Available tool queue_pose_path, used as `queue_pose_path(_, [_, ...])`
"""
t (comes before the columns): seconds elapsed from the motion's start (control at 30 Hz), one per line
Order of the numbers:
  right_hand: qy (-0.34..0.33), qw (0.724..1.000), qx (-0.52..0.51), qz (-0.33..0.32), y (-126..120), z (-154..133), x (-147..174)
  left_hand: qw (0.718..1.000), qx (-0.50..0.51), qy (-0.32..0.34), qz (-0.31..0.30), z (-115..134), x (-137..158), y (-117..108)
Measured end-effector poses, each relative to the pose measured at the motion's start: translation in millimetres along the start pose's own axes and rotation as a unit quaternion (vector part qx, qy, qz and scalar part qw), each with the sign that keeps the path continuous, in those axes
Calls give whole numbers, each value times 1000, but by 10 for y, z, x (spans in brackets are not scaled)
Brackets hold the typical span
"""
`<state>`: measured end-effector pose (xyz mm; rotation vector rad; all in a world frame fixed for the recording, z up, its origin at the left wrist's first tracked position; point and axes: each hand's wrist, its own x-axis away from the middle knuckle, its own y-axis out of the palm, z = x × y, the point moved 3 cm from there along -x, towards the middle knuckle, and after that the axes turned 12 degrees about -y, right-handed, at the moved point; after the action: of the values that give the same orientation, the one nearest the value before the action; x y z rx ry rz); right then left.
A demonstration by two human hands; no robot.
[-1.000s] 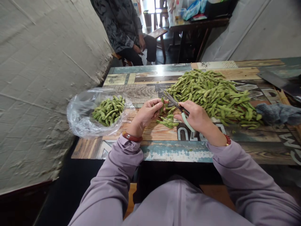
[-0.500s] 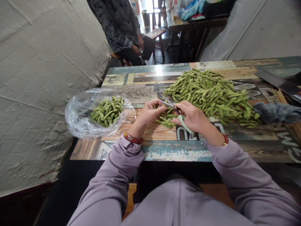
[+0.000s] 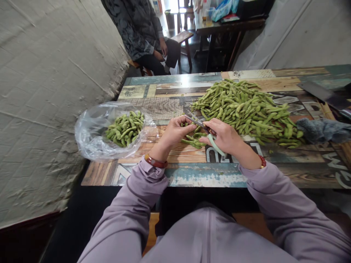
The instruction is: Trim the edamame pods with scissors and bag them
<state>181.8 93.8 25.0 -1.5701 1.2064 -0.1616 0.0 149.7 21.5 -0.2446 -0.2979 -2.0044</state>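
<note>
My right hand point(image 3: 223, 136) grips a pair of scissors point(image 3: 212, 142) with pale green handles. The blades are parted and point up and left, reaching the fingertips of my left hand point(image 3: 177, 131). Thumb and forefinger of that hand pinch a green edamame pod, mostly hidden by the fingers. Under and between both hands lies a small group of edamame pods point(image 3: 195, 140). A large heap of edamame point(image 3: 241, 106) spreads beyond my right hand. To the left, a clear plastic bag point(image 3: 89, 129) lies with its mouth spread, holding more pods point(image 3: 126, 128).
The patterned wood-plank table point(image 3: 153, 106) meets a rough pale wall point(image 3: 55, 91) on the left. A grey cloth point(image 3: 323, 130) and a dark flat blade-like object point(image 3: 319, 94) lie at right. Beyond the table sits a person point(image 3: 137, 29), near a stool point(image 3: 183, 37) and another table point(image 3: 230, 26).
Both hands stay in nearly the same place, with the scissor blades still at my left fingertips. The seated person's hands have shifted slightly.
</note>
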Motion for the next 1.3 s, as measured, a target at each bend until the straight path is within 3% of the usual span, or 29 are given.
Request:
queue_pose_path(0.6, [-20, 999, 9, -33, -16, 44, 22, 998, -44, -46, 2, 8, -13, -100])
queue_pose_path(0.8, [-9, 999, 12, -31, -15, 66, 27, 998, 24, -52, -17, 23, -14, -89])
queue_pose_path(1.0, [45, 998, 54, 5, -75, 60, 7, 992, 124, -38, 3, 96, -14, -99])
queue_pose_path(1.3, [32, 999, 33, 15, -58, 7, -1, 988, 147, -52, -10, 56, -15, -68])
